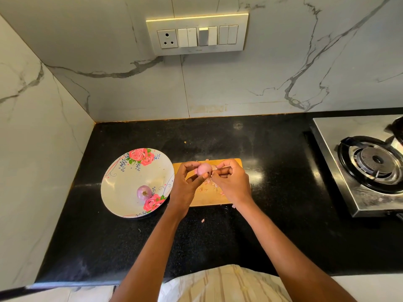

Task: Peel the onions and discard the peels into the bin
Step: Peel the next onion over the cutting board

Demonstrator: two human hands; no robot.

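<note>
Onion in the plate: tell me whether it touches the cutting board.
Apart. The head view shows the onion lying inside the flowered plate, with the plate's rim between it and the cutting board.

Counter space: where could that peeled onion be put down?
Bare black counter lies between cutting board and wall, and between board and stove. The floral plate has room beside its onion. The board, under both hands, is littered with peels.
</note>
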